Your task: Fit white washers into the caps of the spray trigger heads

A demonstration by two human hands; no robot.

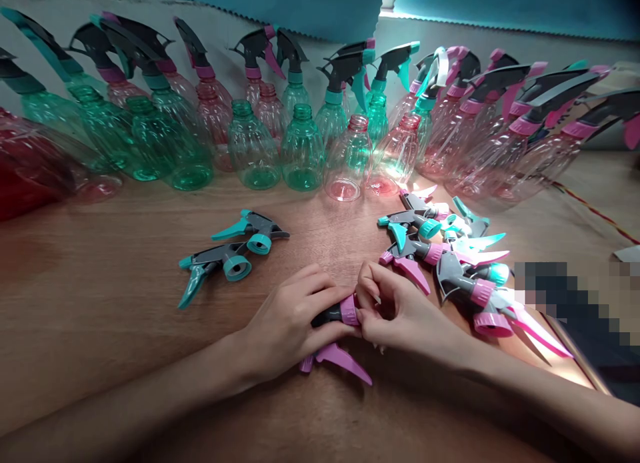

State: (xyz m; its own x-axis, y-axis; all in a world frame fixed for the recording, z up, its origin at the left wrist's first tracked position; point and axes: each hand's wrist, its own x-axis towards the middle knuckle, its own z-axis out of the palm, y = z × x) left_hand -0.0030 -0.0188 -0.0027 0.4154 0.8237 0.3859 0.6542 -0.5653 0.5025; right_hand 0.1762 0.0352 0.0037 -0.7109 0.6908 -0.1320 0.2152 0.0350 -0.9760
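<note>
The left hand [305, 306] is wrapped over a spray head [327, 315], grasping it on the table [125, 249] in front of the person, its pink collar turned toward the right hand and its pink trigger [345, 363] jutting out below the left hand. The right hand [400, 309] has its fingers curled in, the fingertips touching the mouth of the collar [350, 311] (whether they pinch anything there I cannot tell). Beyond the left hand lie two teal heads [236, 266], side by side. Just past the right hand is a loose pile [453, 276] of more heads, pink and teal mixed, some overlapping. Farther back, bottles stand in rows before the wall [325, 39]: green bottles [303, 153] and pink bottles [347, 159], several with open necks at the front, many others with heads fitted. A blue cloth [300, 6] hangs over the wall.
</note>
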